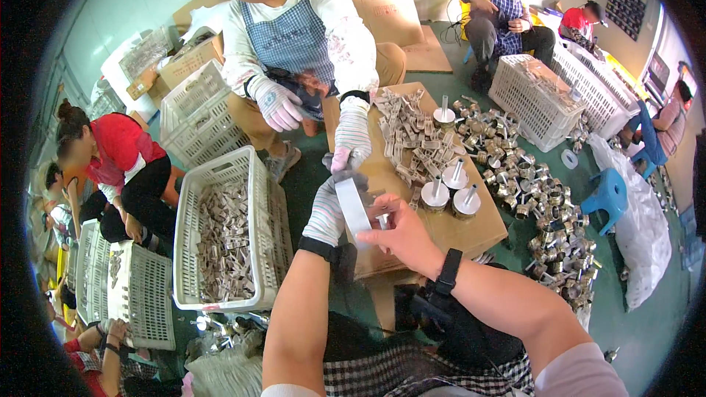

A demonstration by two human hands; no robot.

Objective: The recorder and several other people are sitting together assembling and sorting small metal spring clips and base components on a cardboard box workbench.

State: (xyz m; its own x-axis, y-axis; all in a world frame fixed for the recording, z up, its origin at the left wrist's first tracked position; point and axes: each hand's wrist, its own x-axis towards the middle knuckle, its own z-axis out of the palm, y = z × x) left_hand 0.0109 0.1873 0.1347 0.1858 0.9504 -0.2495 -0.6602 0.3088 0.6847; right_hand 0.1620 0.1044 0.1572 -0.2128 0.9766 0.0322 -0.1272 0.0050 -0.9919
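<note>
My left hand (326,209), in a striped glove, is closed around one side of a white band-shaped piece (354,206), perhaps a roll seen edge-on. My bare right hand (409,235) closes on it from the other side, its thumb at the lower end. A small shiny metal bit (383,220) shows by my right fingers; whether it belongs to the white piece I cannot tell. Directly above, a co-worker's gloved hand (351,140) reaches down to the white piece's upper end. Metal cylinders with white disc tops and stems (435,192) stand on the cardboard box (478,234) beside my right hand.
Metal clamp-like pieces (412,132) lie heaped on the box. Loose metal fittings (540,206) cover the floor at right, by a blue stool (607,195). At left stands a white crate (254,279) with similar pieces. The co-worker sits opposite; other people sit around.
</note>
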